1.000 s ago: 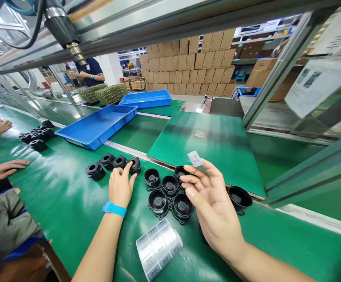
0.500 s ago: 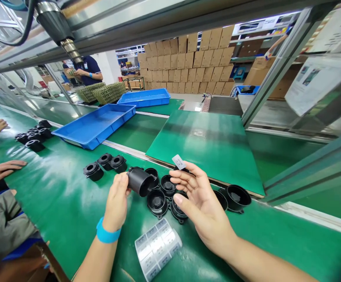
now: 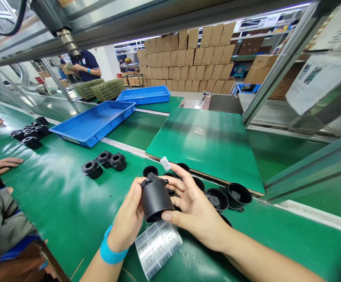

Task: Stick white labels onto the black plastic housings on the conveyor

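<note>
Between my hands is a black plastic housing (image 3: pixel 157 199), cup-shaped, with its smooth side facing me. My left hand (image 3: pixel 127 219), with a blue wristband, grips its left side. My right hand (image 3: pixel 195 209) holds its right side with thumb and fingers, while a small silver label (image 3: pixel 166 163) sticks to the raised index fingertip. Just below lies a roll of silver labels (image 3: pixel 157 248) on the green bench. Several more black housings (image 3: pixel 216 199) stand behind and to the right of my hands, some partly hidden by them. Others (image 3: pixel 118 161) sit to the left.
Blue trays (image 3: pixel 92 123) lie along the bench's far side, beside a raised green board (image 3: pixel 201 137). Another person's hand (image 3: pixel 2 166) rests at the left, near a cluster of housings (image 3: pixel 31 135). An overhead tool (image 3: pixel 67 41) hangs at upper left.
The housing has turned more upright and moved right and slightly down. My right hand has closed onto it, keeping the label on its index fingertip.
</note>
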{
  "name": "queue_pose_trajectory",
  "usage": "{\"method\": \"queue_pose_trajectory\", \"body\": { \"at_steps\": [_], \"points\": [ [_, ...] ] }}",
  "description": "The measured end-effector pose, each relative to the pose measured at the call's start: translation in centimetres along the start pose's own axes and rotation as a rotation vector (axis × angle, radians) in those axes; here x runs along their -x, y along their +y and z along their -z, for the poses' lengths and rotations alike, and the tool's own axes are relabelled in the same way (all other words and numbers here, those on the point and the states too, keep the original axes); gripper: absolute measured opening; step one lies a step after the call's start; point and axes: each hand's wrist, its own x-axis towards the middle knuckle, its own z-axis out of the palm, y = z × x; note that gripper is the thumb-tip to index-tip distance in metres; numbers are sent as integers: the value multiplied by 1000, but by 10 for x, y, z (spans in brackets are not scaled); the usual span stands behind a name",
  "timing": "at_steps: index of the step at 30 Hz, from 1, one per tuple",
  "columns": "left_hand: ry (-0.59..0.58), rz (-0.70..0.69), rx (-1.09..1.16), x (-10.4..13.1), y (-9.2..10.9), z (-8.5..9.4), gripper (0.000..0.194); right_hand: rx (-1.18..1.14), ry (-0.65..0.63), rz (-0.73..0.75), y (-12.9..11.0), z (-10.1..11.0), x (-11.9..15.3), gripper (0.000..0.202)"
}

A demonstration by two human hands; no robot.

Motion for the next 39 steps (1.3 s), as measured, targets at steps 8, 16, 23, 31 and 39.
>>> {"method": "queue_pose_trajectory", "body": {
  "at_steps": [8, 16, 23, 31, 39],
  "points": [
    [75, 91, 65, 10, 0, -17, 71, 132, 101, 187, 5, 3, -1, 104],
    [78, 144, 47, 14, -1, -22, 71, 55, 319, 345, 2, 5, -3, 28],
    [88, 83, -16, 11, -6, -17, 69, -91, 288, 105, -15, -3, 3, 21],
    [148, 8, -59, 13, -12, -12, 58, -159, 134, -11, -10, -4, 7, 22],
    [108, -77, -133, 12, -17, -5, 54, -162, 33, -119, -5, -1, 5, 74]
  ]
}}
